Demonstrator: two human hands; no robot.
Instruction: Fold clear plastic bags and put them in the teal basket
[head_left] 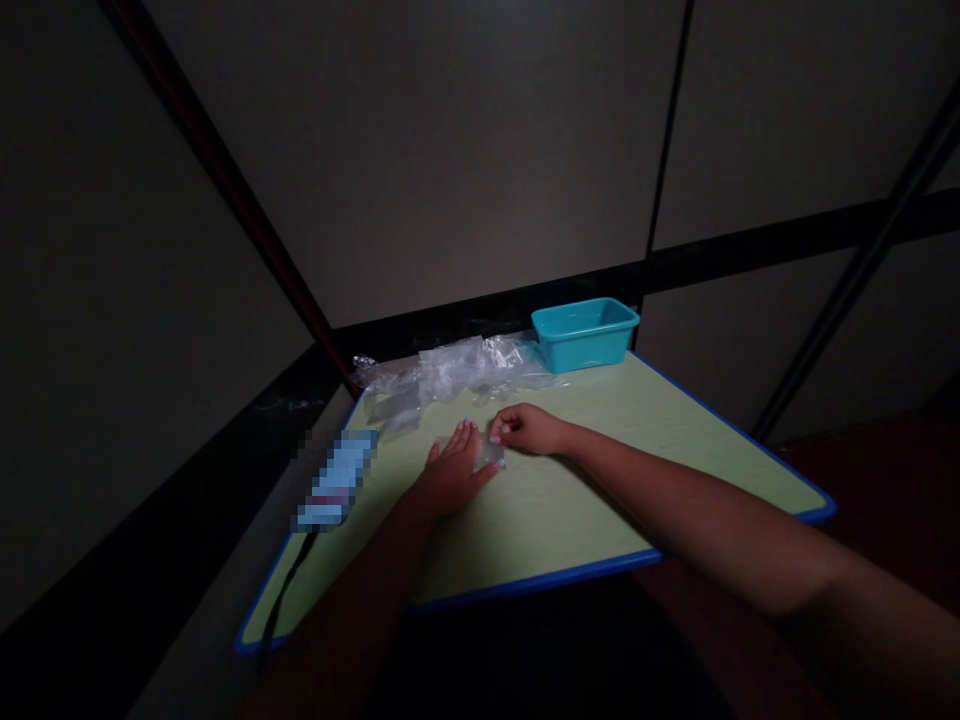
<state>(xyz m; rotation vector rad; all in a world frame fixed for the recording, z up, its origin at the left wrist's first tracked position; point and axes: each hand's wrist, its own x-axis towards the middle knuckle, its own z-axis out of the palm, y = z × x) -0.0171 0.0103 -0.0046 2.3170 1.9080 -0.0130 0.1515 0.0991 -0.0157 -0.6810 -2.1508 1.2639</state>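
Observation:
A small clear plastic bag (490, 453) lies on the light green table top (525, 520). My left hand (452, 472) rests flat on the bag's left part with its fingers spread. At the bag's upper right edge is my right hand (525, 428), its thumb and fingertips pinched together on the bag's edge. Part of the bag is hidden under my left hand.
Crumpled clear plastic bags (457, 370) spread along the back of the table. A turquoise basket (586, 348) stands at the back right. On the left edge lies a blurred, light blue flat device (337, 480) with a black cable (285, 580).

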